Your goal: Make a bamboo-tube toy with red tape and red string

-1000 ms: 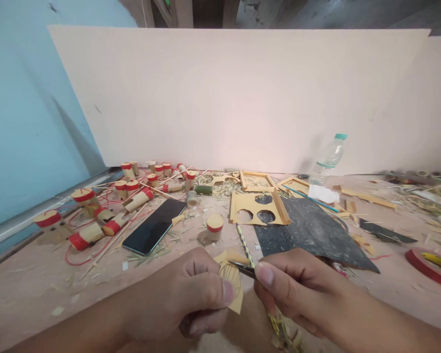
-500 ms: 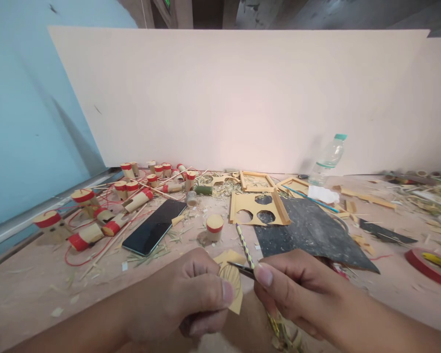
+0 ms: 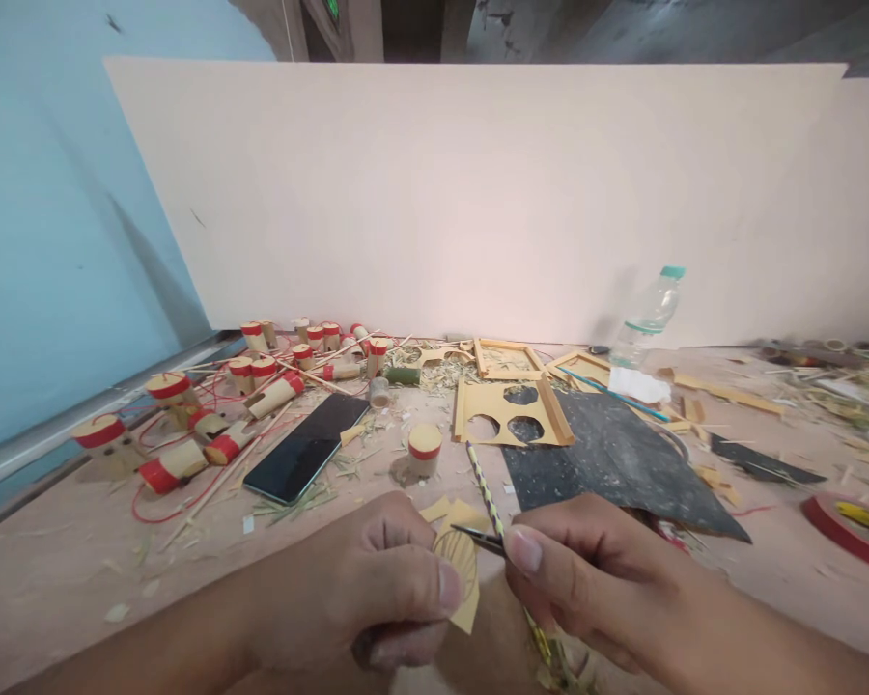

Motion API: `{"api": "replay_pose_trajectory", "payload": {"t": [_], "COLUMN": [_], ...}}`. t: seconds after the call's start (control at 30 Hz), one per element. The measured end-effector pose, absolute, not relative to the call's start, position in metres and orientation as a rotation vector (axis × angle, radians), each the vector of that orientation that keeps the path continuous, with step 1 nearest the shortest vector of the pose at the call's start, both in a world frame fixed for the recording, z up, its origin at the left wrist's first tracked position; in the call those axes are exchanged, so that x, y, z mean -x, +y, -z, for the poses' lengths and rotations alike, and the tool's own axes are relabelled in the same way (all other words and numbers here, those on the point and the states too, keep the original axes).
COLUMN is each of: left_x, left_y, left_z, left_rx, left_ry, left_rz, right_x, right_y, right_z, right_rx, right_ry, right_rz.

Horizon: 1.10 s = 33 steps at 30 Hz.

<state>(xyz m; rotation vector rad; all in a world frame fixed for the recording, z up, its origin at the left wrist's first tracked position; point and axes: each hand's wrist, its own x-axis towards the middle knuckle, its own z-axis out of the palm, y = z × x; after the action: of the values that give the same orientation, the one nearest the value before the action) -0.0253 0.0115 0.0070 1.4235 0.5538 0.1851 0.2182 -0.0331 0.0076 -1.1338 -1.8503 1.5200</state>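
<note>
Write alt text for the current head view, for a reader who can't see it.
The left hand holds tan card marked with dark lines while the right hand holds a dark pointed tool, its tip at the card. Beyond are a phone, red-banded cylinders and a clear bottle on a littered table.

Matt paper piece [image 3: 465, 559], glossy phone [image 3: 305, 450]

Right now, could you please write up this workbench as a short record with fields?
Left hand: grips line-marked yellow paper
Right hand: holds dark pointed tool, tip by the paper
Beyond hands: single red-banded cylinder, upright
Left side: black phone, cluster of similar cylinders
Right side: black sheet, red ring
Back: green-capped bottle
</note>
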Motion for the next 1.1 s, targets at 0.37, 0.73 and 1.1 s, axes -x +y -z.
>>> {"api": "replay_pose_trajectory", "payload": {"t": [0.37,0.73,1.1], "left_x": [0.022,0.022,0.023], "left_y": [0.006,0.005,0.0], "left_z": [-0.005,-0.006,-0.007], "left_rx": [-1.394,-1.426,-1.643], "left_ry": [0.539,0.558,0.671], "left_rz": [-0.189,-0.193,-0.093], "right_x": [-0.218,-0.216,-0.211], "right_y": [-0.037,-0.036,-0.032], "right_z": [-0.008,-0.007,-0.001], "right_rx": [1.169,1.173,1.175], "right_ry": [-1.891,-1.856,-1.664], "right_rz": [-1.52,-1.486,-1.617]}}
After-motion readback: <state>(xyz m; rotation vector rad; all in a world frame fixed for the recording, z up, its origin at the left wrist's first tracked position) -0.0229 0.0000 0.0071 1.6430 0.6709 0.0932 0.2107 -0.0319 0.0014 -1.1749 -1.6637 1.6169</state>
